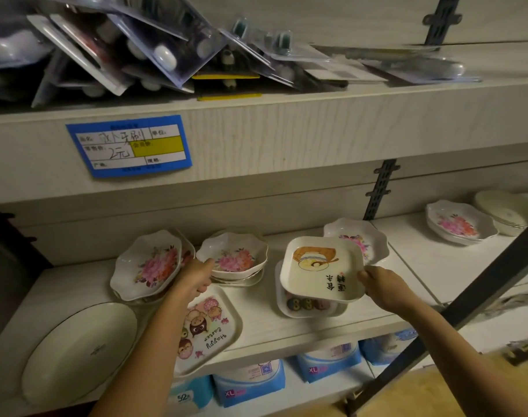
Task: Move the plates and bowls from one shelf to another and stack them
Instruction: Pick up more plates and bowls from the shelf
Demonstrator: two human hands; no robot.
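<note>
Head view. Right hand (383, 288) pinches the near right edge of the square drawn plate (322, 269), thumb on the rim and fingers under it. The plate sits tilted, left of the hand and slightly beyond it. It hangs right above the owl square plate (307, 308) and partly covers it; I can't tell if the two touch.

Left hand (196, 278) reaches forward with its fingertips at the rim of the floral bowl stack (234, 260), just right of and beyond the hand. Whether it's gripping or only touching the rim is unclear. A tilted floral bowl (148, 266) leans just to the left of this hand. The Easter plate (208, 329) lies flat below the wrist, on the near side. An oval white plate (79, 350) is well off to the left and nearer.

The step looks like stacking the drawn plate onto the owl plate on the shelf (286, 332).

Next move, as a judgement: level the plate, square its corners with the one below, lower it, then let go. The left hand probably goes for the floral bowls next, and it needs a proper hold on the rim first.
</note>
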